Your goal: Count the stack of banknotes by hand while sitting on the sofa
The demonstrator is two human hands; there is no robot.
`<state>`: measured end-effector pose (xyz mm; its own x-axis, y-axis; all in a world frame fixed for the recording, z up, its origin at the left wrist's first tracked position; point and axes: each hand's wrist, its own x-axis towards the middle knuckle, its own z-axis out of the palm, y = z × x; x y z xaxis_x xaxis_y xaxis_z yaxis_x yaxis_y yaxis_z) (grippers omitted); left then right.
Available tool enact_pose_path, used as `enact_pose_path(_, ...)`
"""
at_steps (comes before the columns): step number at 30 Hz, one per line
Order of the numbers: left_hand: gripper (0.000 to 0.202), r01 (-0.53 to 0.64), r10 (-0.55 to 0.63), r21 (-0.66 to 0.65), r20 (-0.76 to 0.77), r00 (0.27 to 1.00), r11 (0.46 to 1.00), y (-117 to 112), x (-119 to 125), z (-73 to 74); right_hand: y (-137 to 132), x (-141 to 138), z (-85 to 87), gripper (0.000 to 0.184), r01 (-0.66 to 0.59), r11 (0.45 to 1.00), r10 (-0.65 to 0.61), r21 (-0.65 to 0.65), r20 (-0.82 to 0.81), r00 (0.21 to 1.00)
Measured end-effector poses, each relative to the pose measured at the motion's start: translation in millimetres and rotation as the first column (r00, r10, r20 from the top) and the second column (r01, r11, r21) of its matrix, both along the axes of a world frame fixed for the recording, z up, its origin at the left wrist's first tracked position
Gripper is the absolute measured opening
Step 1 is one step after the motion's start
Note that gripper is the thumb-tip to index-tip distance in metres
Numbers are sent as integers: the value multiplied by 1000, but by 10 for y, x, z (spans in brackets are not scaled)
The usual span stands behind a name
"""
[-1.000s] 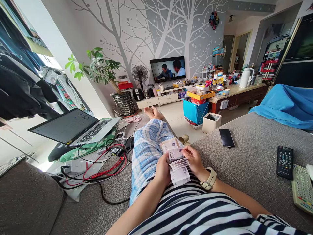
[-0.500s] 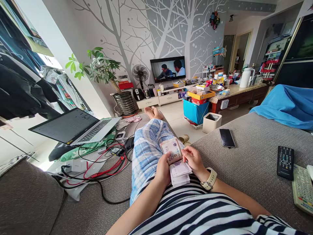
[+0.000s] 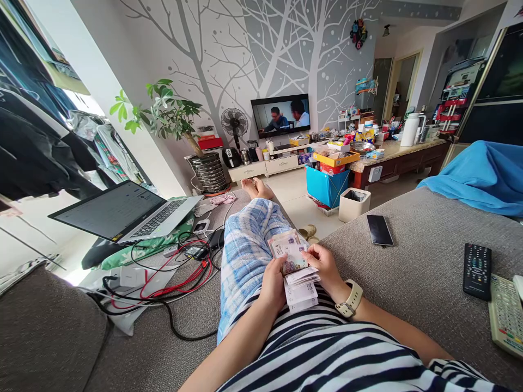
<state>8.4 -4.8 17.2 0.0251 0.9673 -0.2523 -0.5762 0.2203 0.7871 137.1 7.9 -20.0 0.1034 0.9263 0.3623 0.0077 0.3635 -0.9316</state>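
A stack of banknotes [image 3: 291,251] marked with a 5 rests above my lap, over blue plaid trousers [image 3: 245,239]. My left hand [image 3: 273,280] grips the stack from its left side, thumb on top. On the right, my right hand [image 3: 324,267] pinches the edge of a note between thumb and fingers; a pale watch [image 3: 350,299] is on that wrist. Several notes folded down toward me [image 3: 302,294] hang below the hands, against the striped shirt [image 3: 318,348]. The fingers under the stack are hidden.
On the sofa to the right lie a phone [image 3: 379,230], a black remote [image 3: 477,271] and a pale remote [image 3: 505,316]. To the left are an open laptop [image 3: 131,212] and tangled cables [image 3: 180,288]. A bin [image 3: 353,206] stands beyond the sofa edge.
The top note has shifted between my hands, and the folded-down notes have fanned out slightly more. My arms stay in nearly the same place.
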Motion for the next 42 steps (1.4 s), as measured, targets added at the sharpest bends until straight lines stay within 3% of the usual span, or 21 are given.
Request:
enact_pose_path(5,30,26,-23,-33,88,996,999,30,9,-12,-29,-4,31,33,-15,999,16,28,-42,999)
enact_pose_path(13,26,-37,37,-52,-5,999,998,-28,15,78,-87,-14,83,27,-120,990,126,72,-86,988)
enact_pose_path(20,26,-39,39,-42,-9,999,998,-16,10,63,-87,-10,81,24,-155,986,160,55,-101,982)
enact_pose_path(31,34,31,-31,1,56,998,1000,41,-1,-65,-99,-3,96,26,-142,987,148,74,-85,985)
enact_pose_path(42,31,27,-26,-34,23,999,999,13,13,22,-107,6,109,29,-156,983,165,95,-93,982)
